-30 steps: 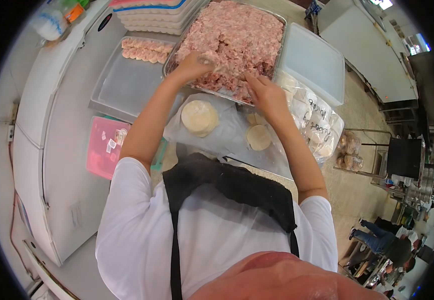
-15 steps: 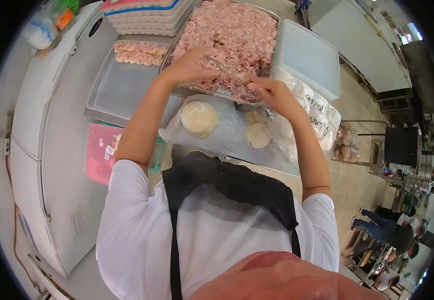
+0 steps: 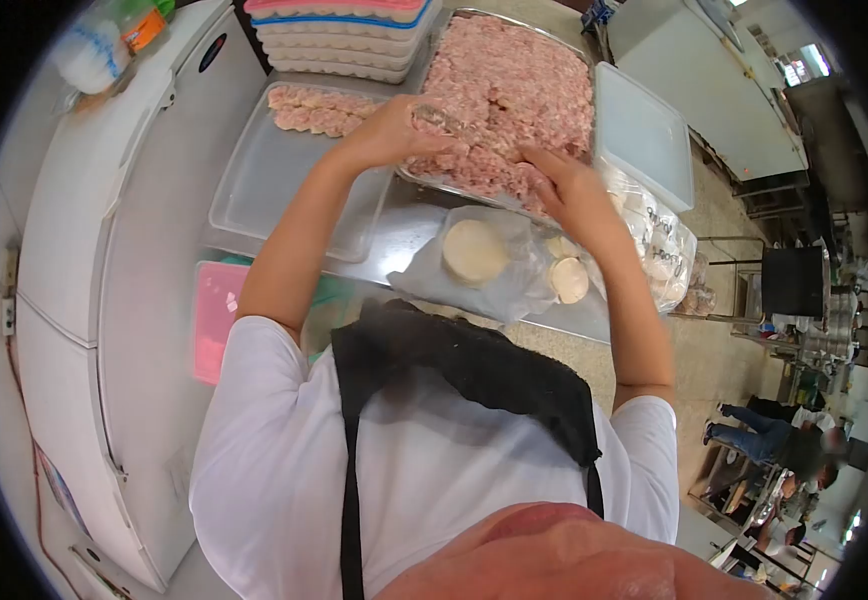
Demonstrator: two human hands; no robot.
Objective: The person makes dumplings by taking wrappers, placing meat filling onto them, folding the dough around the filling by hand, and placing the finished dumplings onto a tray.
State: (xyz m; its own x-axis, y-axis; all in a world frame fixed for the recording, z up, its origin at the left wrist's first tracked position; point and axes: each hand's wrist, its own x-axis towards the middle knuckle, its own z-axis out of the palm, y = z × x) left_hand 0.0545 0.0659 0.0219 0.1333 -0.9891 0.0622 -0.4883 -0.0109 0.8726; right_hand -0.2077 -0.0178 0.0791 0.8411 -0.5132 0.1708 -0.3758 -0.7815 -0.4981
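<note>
My left hand (image 3: 394, 132) is curled at the near left of a metal tray (image 3: 469, 190) of pinkish ground meat (image 3: 514, 85). Something greyish and smeared lies in its fingers; I cannot make out what. At the tray's near right, my right hand (image 3: 569, 188) has its thumb and fingers drawn together at the meat, and what they hold is hidden. Closer to my body, a thick stack of round dough wrappers (image 3: 474, 252) rests on plastic sheeting, with a smaller group of wrappers (image 3: 567, 280) beside it. Filled dumplings (image 3: 319, 110) line the far end of a pale plastic tray (image 3: 284, 185).
Stacked dumpling trays (image 3: 339, 45) with a pink lid stand at the far left. A translucent lid (image 3: 644, 130) and bagged wrappers (image 3: 659, 245) lie on the right. A pink lid (image 3: 216, 320) is below left, beside a white freezer (image 3: 154, 250). People (image 3: 784, 440) work in the background.
The view has shifted, so the table's things appear farther right. My hands have moved apart, the right one lower at the meat; the smeared object that stretched between them no longer shows there.
</note>
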